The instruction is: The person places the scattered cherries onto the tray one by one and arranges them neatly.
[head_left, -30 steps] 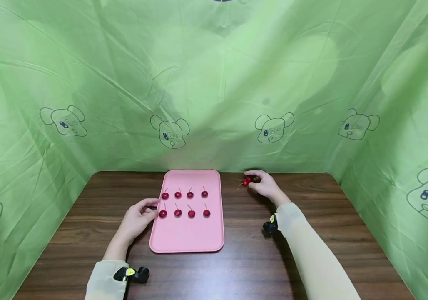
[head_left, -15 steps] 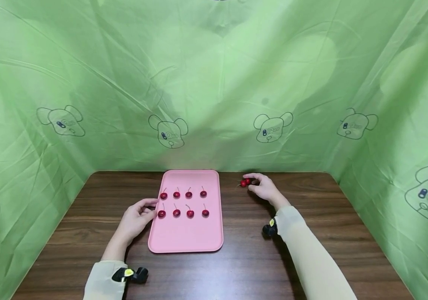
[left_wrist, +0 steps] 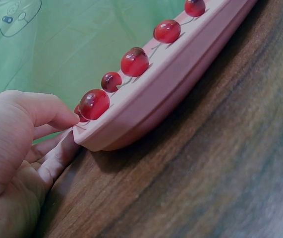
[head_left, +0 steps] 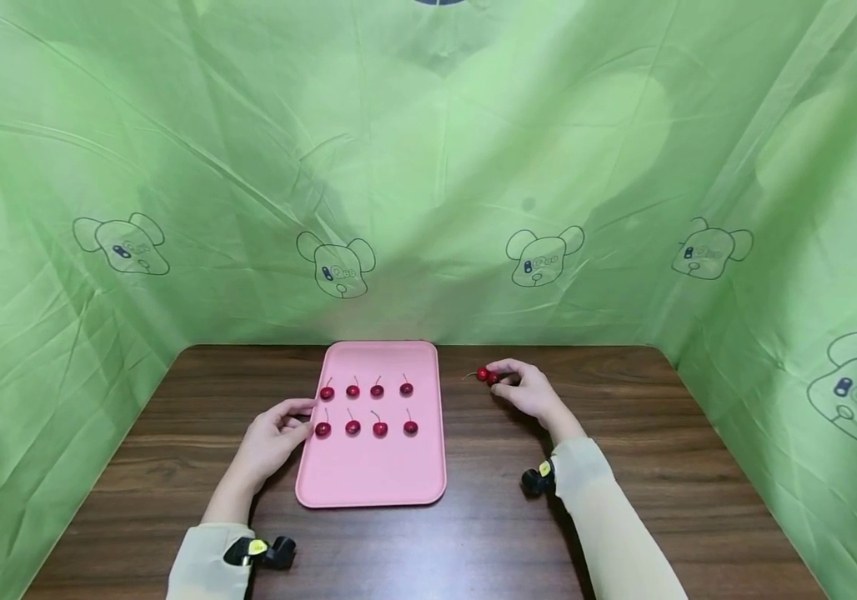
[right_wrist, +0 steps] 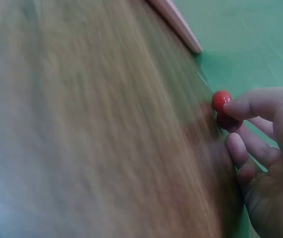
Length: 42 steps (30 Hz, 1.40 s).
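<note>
The left hand (head_left: 273,440) rests on the wooden surface (head_left: 473,533) with its fingers curled against the left rim of the pink tray (head_left: 368,475), thumb on top of the edge, so its grip is clenched on the tray; a nudge here could well roll the eight cherries (head_left: 353,427) out of their two rows. Right of the tray, the right hand (head_left: 529,392) pinches a pair of cherries (head_left: 486,376) at its fingertips just above the surface; so light a pinch might let them slip and roll away
</note>
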Available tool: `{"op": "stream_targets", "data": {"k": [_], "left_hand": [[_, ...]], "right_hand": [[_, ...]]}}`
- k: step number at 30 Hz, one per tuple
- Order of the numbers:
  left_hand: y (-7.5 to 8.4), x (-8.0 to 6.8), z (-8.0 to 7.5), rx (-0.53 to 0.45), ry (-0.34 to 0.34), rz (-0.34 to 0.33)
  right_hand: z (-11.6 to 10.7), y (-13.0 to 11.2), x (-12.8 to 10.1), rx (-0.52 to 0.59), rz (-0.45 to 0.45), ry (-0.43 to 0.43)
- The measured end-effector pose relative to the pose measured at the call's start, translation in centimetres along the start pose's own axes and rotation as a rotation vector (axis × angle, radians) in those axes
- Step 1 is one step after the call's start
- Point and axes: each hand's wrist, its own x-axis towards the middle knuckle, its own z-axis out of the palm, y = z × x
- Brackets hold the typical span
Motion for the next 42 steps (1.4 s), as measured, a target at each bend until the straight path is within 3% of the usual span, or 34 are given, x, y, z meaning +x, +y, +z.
{"op": "stream_targets", "data": {"k": [7, 13, 20, 33, 42], "left_hand": [[0.1, 0.0, 0.0, -0.023, 0.001, 0.031], [0.0, 0.1, 0.0, -0.006, -0.001, 0.009], [-0.3, 0.3, 0.1, 0.004, 0.000, 0.002], [-0.3, 0.2, 0.0, 0.009, 0.002, -0.006], [0.0, 0.2, 0.0, 0.012, -0.005, 0.000]], "right_hand": [[0.7, -0.5, -1.0, 0.044, 0.027, 0.046], [1.0, -0.7, -1.7, 0.079, 0.033, 0.099], [1.4, -0.4, -2.1, 0.043, 0.055, 0.162], [1.5, -0.8, -3.0, 0.011, 0.060, 0.164], [1.7, -0.7, -3.0, 0.028, 0.097, 0.232]]}}
